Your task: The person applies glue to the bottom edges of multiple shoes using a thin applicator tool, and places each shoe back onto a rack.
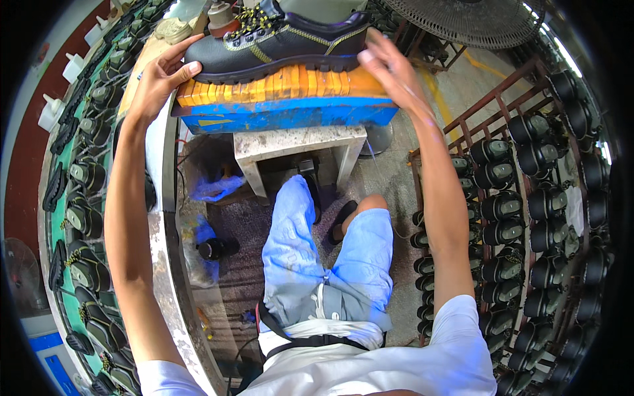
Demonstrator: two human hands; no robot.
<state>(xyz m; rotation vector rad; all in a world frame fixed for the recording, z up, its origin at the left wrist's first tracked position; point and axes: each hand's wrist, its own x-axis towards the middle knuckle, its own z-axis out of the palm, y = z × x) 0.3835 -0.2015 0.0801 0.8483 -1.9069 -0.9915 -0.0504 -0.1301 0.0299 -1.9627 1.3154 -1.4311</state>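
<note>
A black leather work shoe (277, 46) with yellow stitching and yellow-flecked laces lies sole down on a machine's orange ribbed pad (264, 88), toe to the left. My left hand (165, 74) holds the toe end, thumb in front and fingers behind it. At the heel, my right hand (389, 69) closes round the back of the shoe; it is somewhat blurred and some of its fingers are hidden. Beneath the pad runs a blue box-like body (290, 117), set on a worn pale stand (300, 140).
Shoes and soles fill a green conveyor (63, 218) along the left. Racks of black shoes (502, 204) stand on the right. A large round fan (469, 23) is at the far right. Behind the shoe stands a red-grey pot (222, 18). My foot is by a pedal (307, 168).
</note>
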